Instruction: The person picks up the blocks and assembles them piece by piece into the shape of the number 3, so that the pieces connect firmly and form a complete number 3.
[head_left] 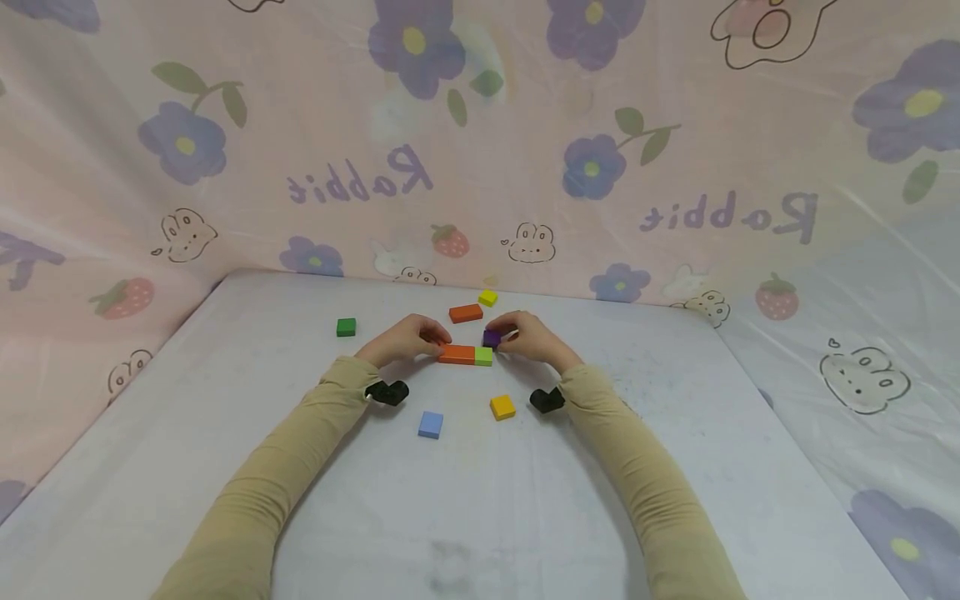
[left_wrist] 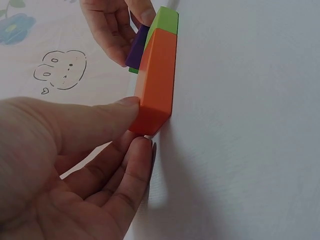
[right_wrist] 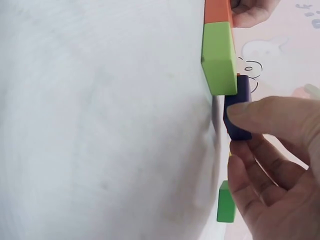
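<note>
My left hand holds the left end of a long orange block between thumb and fingers. A light green block sits end to end against the orange one, forming a row. With thumb and fingers, my right hand pinches a small purple block just behind the light green block's right end. In the right wrist view the purple block overlaps the light green block's corner. The left wrist view has the thumb on the side of the orange block, fingertips at its near end.
Behind the row lie another orange block and a yellow block. A green block is at the left. Nearer are a blue block and an amber block. Another green block appears beyond the right fingers.
</note>
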